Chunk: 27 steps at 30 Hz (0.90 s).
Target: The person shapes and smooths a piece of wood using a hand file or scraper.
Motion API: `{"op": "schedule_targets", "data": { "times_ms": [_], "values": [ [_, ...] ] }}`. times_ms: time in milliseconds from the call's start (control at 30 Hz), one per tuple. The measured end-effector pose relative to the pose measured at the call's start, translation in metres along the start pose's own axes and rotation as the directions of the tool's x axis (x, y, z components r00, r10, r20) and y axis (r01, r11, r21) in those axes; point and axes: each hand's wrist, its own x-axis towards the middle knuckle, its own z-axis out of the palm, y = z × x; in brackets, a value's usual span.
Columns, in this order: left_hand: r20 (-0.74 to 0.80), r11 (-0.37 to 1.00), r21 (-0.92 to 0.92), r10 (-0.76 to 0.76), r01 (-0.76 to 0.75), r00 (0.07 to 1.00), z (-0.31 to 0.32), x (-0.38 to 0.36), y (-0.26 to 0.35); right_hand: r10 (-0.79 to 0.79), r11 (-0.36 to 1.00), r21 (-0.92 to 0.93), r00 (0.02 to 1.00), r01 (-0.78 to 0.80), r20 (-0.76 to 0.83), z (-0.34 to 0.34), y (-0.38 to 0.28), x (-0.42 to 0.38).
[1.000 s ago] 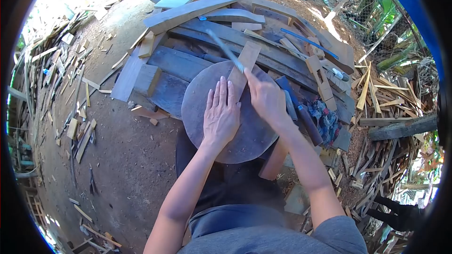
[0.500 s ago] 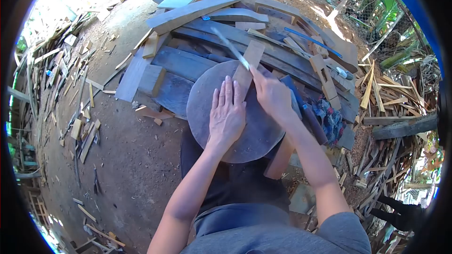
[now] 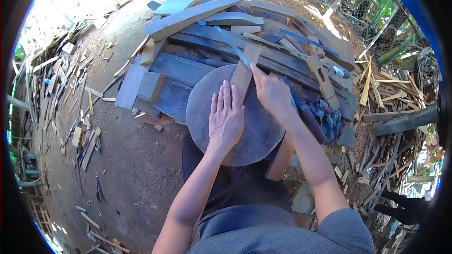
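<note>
A: Where is the narrow pale-brown wooden slat (image 3: 243, 71)?

B: It lies on the round dark-brown wooden board (image 3: 254, 131), slanting away from the person, its far end reaching past the board's rim over the grey planks (image 3: 188, 66) behind.

A: And the hands?

B: The left hand (image 3: 226, 118) is flat and open, fingers stretched out together, palm pressing down on the near end of the slat and on the round board. The right hand (image 3: 271, 91) is closed around the handle of a thin blue-grey saw blade (image 3: 231, 44), whose long edge crosses the far end of the slat at an angle.

A: What sits around the board?

B: Just right of the right wrist lies a dark long tool handle (image 3: 306, 115) and beside it a crumpled blue-and-red cloth (image 3: 329, 120). Behind, a heap of weathered boards, with a long grey beam (image 3: 197, 11) laid across the top and a thin blue strip (image 3: 308, 42) further right. A square pale wood block (image 3: 150, 87) rests on the planks to the left. Splintered offcuts (image 3: 386, 94) litter the bare earth (image 3: 122, 160) on both sides.
</note>
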Motion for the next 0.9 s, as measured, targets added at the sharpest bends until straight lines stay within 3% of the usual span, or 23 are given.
{"op": "schedule_targets", "data": {
  "times_ms": [133,300,433,533,600,633,733,800,900],
  "values": [
    [0.003,1.000,0.028,0.004,-0.004,1.000,-0.001,0.000,0.000,0.023,0.998,-0.060,0.986,-0.013,0.167,-0.018,-0.006,-0.031],
    [-0.006,0.999,0.043,0.017,-0.017,1.000,0.002,0.000,-0.001,0.059,0.998,-0.032,0.998,-0.059,-0.009,0.019,0.012,0.044],
    [-0.015,1.000,0.006,0.011,-0.011,1.000,0.003,-0.001,0.000,0.047,0.998,-0.026,0.998,-0.048,-0.044,0.021,0.016,0.051],
    [-0.010,1.000,0.009,0.007,-0.007,1.000,0.002,0.000,0.001,-0.002,1.000,-0.010,1.000,0.002,0.015,-0.007,0.008,-0.007],
    [0.005,1.000,0.016,-0.003,0.003,1.000,0.000,0.002,0.000,0.048,0.998,0.013,0.961,-0.053,0.271,-0.029,-0.002,-0.039],
    [0.000,1.000,0.018,-0.001,0.001,1.000,-0.002,0.002,0.000,0.054,0.998,0.015,0.957,-0.061,0.284,-0.030,-0.004,-0.038],
    [0.000,0.999,0.020,0.027,-0.027,1.000,-0.001,0.002,0.002,0.074,0.997,0.012,0.962,-0.080,0.264,-0.023,0.002,-0.004],
    [-0.003,0.999,0.029,0.024,-0.024,1.000,-0.001,0.000,0.000,0.118,0.993,-0.017,0.986,-0.117,0.122,0.005,0.012,0.026],
    [-0.005,1.000,0.018,0.020,-0.020,1.000,0.000,0.000,0.001,0.120,0.992,-0.034,0.990,-0.118,0.080,0.015,0.015,0.041]
  ]
}}
